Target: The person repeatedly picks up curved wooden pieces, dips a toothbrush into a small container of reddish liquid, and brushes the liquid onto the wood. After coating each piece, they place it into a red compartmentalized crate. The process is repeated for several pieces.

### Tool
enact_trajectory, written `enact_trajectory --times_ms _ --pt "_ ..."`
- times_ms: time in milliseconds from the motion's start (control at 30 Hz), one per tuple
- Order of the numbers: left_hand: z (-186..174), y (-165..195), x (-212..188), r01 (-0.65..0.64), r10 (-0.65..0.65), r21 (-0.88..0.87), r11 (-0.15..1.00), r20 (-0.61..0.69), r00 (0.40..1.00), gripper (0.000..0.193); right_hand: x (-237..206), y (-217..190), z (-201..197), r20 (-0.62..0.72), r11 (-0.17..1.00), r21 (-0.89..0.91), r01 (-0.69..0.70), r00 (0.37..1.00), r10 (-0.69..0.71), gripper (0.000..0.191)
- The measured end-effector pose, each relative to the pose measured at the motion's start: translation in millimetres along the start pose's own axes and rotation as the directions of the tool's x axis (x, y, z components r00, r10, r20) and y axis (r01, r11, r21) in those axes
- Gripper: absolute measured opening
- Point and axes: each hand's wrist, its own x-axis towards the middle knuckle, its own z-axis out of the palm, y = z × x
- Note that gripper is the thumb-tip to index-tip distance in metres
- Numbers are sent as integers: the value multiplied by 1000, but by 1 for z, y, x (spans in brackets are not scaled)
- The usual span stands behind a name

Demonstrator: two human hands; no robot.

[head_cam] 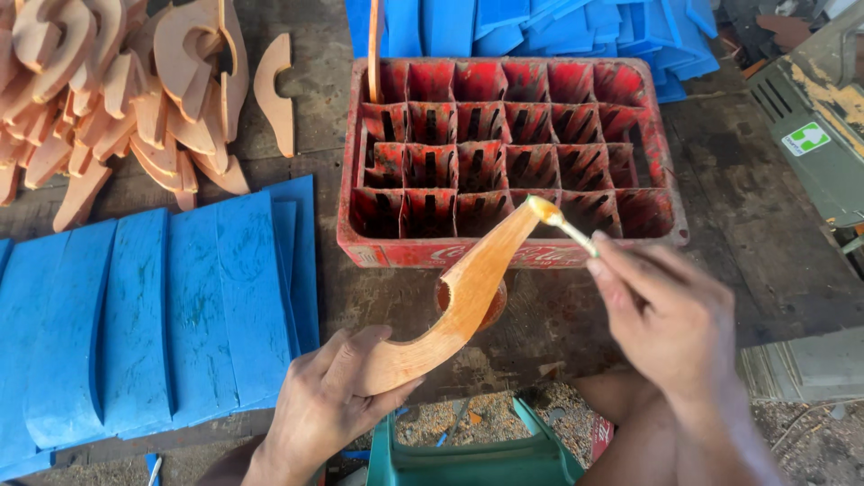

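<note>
Worn wooden floor [558, 315], left hand [328, 405] clasped round curved wooden piece [463, 292], right hand [670, 324] pinching brush [562, 220] touching its tip

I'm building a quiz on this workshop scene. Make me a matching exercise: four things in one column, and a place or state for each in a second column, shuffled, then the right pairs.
Things:
1. curved orange-brown wooden piece
2. red plastic compartment crate
3. flat blue painted wooden pieces
4. small brush with a pale handle

Places or states:
A. laid side by side at the left
B. gripped by the left hand
C. pinched in the right hand, tip on the wood
D. on the table beyond both hands

Pairs: 1-B, 2-D, 3-A, 4-C
</note>
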Motion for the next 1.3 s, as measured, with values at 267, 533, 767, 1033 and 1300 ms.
enact_trajectory --times_ms 267,533,767,1033,1300 --pt "9 4 -1 -77 80 44 996 -67 995 64 0 7 1 96 973 202 -110 991 92 24" --pt "10 9 -1 -44 45 19 999 -21 999 64 -14 -5 5 -54 984 85 -158 985 163 24" --pt "10 10 2 -17 18 62 998 -16 1000 66 -18 -19 9 187 922 375 -97 982 27 26" --pt "11 9 0 -1 2 101 995 -8 1000 66 -21 -37 20 157 990 137 -14 988 -8 26" --pt "13 9 0 37 -36 93 995 -7 999 66 -26 -37 26 108 976 151 -157 984 141 33"
